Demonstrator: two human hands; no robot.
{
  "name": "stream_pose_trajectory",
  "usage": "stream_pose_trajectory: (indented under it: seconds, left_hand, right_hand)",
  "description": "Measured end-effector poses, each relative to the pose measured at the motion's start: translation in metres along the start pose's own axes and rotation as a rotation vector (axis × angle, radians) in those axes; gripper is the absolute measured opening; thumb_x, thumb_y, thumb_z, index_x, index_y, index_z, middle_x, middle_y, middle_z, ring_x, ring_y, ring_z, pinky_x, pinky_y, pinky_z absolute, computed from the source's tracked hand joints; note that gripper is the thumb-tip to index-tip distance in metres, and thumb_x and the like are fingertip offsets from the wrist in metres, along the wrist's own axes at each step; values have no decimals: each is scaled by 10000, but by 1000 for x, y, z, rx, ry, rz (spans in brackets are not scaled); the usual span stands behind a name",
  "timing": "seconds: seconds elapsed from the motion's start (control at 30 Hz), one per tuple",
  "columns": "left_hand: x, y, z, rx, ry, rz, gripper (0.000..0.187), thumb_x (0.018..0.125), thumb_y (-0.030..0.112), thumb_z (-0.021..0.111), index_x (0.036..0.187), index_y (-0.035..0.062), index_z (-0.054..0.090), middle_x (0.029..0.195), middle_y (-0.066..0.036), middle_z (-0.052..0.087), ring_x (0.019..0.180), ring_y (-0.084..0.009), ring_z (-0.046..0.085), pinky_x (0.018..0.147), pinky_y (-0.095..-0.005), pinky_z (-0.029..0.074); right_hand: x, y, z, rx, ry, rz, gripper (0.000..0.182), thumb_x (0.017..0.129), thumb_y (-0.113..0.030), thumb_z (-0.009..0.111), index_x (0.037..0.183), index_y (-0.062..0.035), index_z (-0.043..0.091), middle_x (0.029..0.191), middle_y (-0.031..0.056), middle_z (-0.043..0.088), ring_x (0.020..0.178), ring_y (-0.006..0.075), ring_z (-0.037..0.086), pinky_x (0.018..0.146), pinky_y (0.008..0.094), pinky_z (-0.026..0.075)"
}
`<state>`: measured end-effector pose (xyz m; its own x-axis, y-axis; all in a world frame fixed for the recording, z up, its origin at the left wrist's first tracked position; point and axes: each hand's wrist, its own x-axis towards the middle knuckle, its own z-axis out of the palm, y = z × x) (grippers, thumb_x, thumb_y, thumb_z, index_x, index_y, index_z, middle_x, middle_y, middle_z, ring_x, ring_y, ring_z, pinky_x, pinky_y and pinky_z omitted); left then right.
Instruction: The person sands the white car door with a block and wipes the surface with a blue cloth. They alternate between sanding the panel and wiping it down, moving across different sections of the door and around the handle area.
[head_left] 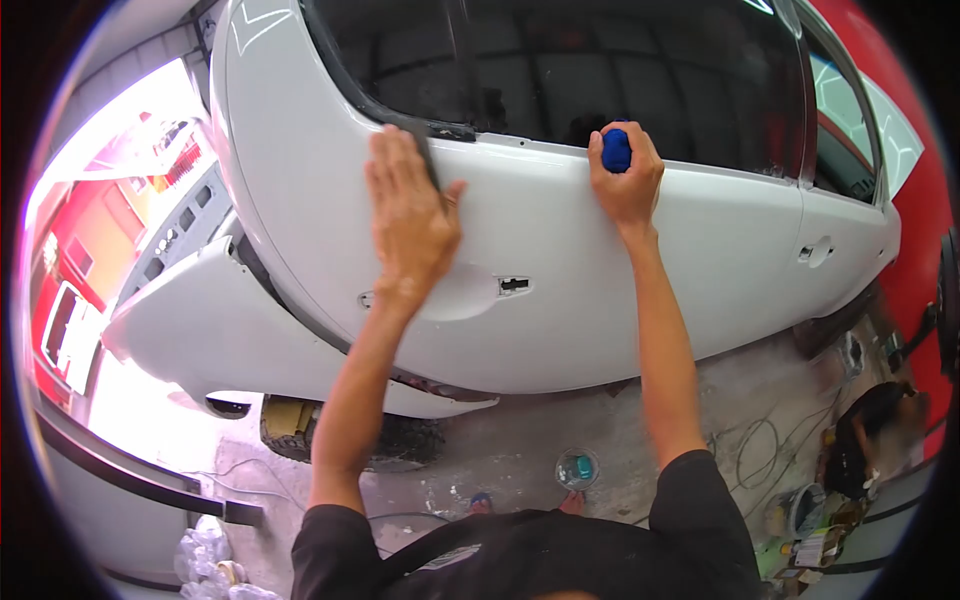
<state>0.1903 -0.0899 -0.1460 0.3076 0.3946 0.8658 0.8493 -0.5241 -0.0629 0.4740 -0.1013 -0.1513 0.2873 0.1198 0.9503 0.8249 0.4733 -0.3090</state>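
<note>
My left hand (410, 215) lies with its fingers stretched out over the white rear door (570, 240), just below the window's back corner. Under its index finger and beside the thumb shows the edge of a dark grey flat pad (431, 165), slightly blurred; the fingers hide most of it. At the lower edge of the dark window (620, 70), my right hand (627, 185) is closed around a rounded blue thing (616, 151), whose kind I cannot make out. The door's handle is off, leaving a small opening (514, 285) in a shallow recess.
A loose white body panel (215, 310) juts out at the left, above a tyre (400, 440). On the floor stand a bucket (578, 468) between my feet and another bucket (800, 508). A hose (757, 455) is coiled at right, near a crouching person (865, 440).
</note>
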Motion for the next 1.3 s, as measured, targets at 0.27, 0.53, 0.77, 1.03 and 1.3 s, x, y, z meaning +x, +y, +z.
stream_pose_trajectory:
  seconds: [0.27,0.53,0.77,1.03,1.3]
  left_hand:
    - [48,-92,-22,144,65,17,712,1145,404,419,1716,38,204,1781,-169,229,1669,-350,149,1340,-567,90]
    - [-22,-38,12,-38,-60,183,828,1044,387,599,1717,67,238,1774,-196,241,1664,-382,166,1335,-576,116]
    - [87,-127,-17,67,190,78,760,1102,389,527,1689,-8,255,1772,-206,235,1659,-364,173,1346,-527,89]
    - [100,-145,-14,77,236,79,743,1129,452,433,1691,-2,258,1758,-202,275,1651,-364,198,1336,-540,123]
    - [-7,-80,4,21,144,72,774,1080,372,527,1690,-21,258,1766,-216,261,1663,-353,181,1343,-516,85]
  right_hand:
    - [0,4,0,5,-4,-14,155,907,-183,795,962,-93,681,905,82,732,841,306,702,745,411,570]
    - [0,4,0,7,3,-32,157,893,-152,808,966,-92,681,899,88,728,829,309,698,740,404,569]
    - [-2,1,2,-22,11,6,166,898,-153,820,970,-94,682,880,88,714,795,298,699,728,397,568]
    - [-5,4,2,-20,24,-50,148,922,-159,806,974,-84,689,870,87,719,776,286,701,717,384,564]
    - [-8,5,3,-14,15,-27,171,941,-213,810,967,-92,693,861,72,723,758,262,698,699,360,562]
